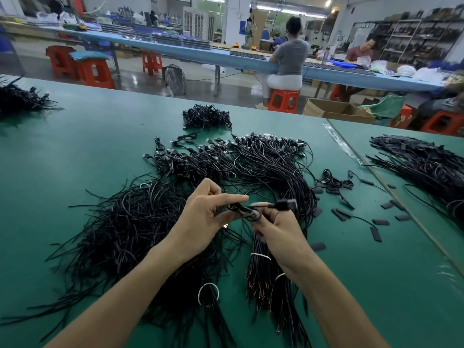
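Above the green table (75, 172), both hands (241, 222) pinch 1 black cable (281, 205) between them.

Cable heap (263, 169) lies mid-table (75, 151), small bundle (206, 117) behind it (loose sleeves (341, 214) to its right)
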Demonstrator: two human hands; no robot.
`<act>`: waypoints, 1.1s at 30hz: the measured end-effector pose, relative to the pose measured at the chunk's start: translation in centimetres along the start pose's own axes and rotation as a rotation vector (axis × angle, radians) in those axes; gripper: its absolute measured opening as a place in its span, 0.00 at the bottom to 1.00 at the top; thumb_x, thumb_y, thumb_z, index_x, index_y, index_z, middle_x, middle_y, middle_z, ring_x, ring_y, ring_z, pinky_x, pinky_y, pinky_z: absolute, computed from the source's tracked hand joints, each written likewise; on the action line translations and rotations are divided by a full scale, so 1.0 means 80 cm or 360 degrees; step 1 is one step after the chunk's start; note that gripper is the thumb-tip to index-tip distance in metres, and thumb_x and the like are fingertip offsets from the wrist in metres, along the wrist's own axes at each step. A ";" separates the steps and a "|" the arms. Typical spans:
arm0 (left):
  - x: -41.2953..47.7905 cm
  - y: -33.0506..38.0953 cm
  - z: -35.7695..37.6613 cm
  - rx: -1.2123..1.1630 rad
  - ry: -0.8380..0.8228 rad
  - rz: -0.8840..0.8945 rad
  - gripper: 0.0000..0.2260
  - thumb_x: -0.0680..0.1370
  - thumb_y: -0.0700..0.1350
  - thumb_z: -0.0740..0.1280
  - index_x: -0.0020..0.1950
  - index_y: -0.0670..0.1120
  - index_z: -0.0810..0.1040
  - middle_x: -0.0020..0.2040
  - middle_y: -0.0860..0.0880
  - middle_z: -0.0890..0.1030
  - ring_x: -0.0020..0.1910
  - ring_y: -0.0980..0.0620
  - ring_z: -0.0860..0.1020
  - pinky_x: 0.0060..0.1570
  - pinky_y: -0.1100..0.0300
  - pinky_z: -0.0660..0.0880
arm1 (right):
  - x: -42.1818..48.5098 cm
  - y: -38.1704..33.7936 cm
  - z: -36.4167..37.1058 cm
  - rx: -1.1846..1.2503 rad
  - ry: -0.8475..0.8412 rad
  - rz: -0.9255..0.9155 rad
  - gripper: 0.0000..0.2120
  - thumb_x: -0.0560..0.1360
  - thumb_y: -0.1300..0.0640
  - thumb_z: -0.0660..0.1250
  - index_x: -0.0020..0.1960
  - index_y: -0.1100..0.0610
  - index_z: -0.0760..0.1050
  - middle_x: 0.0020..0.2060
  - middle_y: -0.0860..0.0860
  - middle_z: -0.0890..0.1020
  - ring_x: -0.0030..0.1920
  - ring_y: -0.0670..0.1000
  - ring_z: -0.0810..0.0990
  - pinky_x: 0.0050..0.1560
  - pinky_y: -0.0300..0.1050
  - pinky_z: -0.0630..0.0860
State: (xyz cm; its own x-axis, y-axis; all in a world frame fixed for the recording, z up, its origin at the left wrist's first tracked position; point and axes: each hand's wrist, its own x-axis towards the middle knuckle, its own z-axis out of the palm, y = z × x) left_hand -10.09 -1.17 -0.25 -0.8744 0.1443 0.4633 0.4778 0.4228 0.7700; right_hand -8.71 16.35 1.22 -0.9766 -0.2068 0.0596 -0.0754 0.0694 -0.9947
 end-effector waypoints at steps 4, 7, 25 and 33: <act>-0.002 0.005 0.002 -0.0039 0.0092 -0.0031 0.20 0.73 0.38 0.75 0.62 0.56 0.83 0.35 0.51 0.72 0.33 0.57 0.69 0.36 0.63 0.70 | 0.001 -0.010 0.003 -0.0122 -0.0116 -0.0162 0.13 0.81 0.62 0.63 0.40 0.53 0.78 0.29 0.41 0.78 0.31 0.39 0.72 0.35 0.31 0.70; -0.001 0.006 0.004 -0.0061 0.0102 -0.0068 0.20 0.74 0.37 0.75 0.61 0.57 0.82 0.36 0.56 0.76 0.33 0.60 0.74 0.37 0.68 0.72 | 0.003 -0.004 0.001 -0.0377 -0.0013 -0.0190 0.12 0.81 0.60 0.65 0.39 0.52 0.77 0.28 0.42 0.73 0.31 0.44 0.67 0.34 0.37 0.67; 0.002 0.030 0.012 -0.1323 0.0195 -0.0406 0.11 0.73 0.47 0.72 0.53 0.46 0.79 0.37 0.44 0.85 0.44 0.47 0.85 0.48 0.60 0.79 | 0.007 0.005 0.004 -0.0585 0.0280 -0.0284 0.07 0.79 0.60 0.68 0.45 0.50 0.80 0.39 0.43 0.83 0.42 0.40 0.81 0.43 0.31 0.76; -0.005 0.013 0.015 -0.0534 0.0172 -0.0269 0.16 0.69 0.44 0.81 0.49 0.55 0.77 0.36 0.57 0.74 0.35 0.58 0.72 0.35 0.64 0.72 | 0.007 0.004 -0.002 -0.0532 0.0521 -0.0392 0.09 0.79 0.58 0.67 0.42 0.47 0.77 0.31 0.43 0.79 0.30 0.40 0.73 0.32 0.31 0.70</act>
State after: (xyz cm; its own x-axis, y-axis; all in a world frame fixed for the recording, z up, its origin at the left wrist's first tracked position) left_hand -9.33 0.27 -0.14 -0.9377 -0.0049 0.3473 0.3445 0.1136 0.9319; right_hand -9.31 16.43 0.96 -0.9296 0.0554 0.3645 -0.3188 0.3759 -0.8701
